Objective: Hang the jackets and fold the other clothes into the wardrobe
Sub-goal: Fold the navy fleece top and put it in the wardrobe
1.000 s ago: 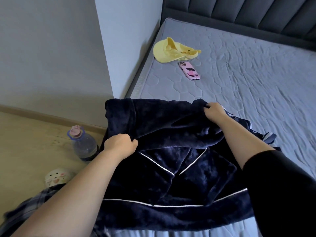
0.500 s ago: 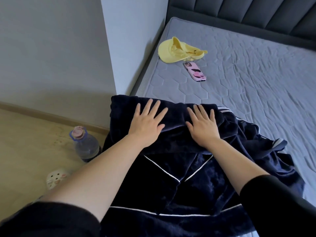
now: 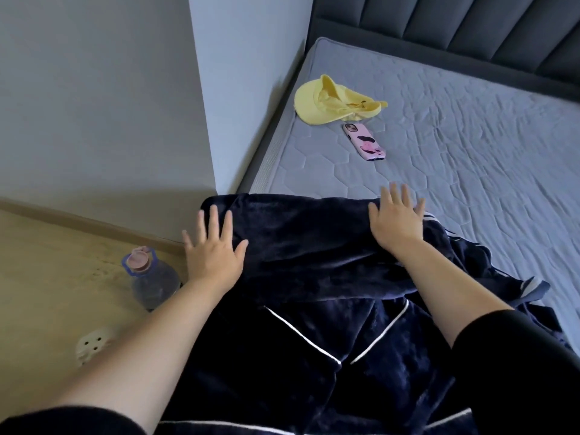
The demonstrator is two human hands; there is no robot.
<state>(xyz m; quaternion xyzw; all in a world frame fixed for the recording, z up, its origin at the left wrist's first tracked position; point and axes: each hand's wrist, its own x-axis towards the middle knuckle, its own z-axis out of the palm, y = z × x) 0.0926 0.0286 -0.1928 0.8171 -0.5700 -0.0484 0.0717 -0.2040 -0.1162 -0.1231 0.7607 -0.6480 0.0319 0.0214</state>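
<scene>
Since half a second ago my left hand (image 3: 213, 259) and right hand (image 3: 397, 222), fingers flat, have slid apart across the navy garment (image 3: 314, 246), smoothing the fold.

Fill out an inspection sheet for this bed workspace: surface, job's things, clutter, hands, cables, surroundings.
Surface: grey quilted mattress, wrinkled, no sheet seen.
Job's things: navy plush garment with white piping, spread at the mattress's near edge, its top part folded over; striped navy fabric shows at its right edge.
Clutter: yellow cap and pink phone on the mattress beyond the garment, close together; contact cannot be told.
Hands: left hand and right hand flat, fingers spread, on the fold's two ends.
Cables: nothing seen.
Surroundings: water bottle and white slipper on the wooden floor at left; dark padded headboard; grey wall.
</scene>
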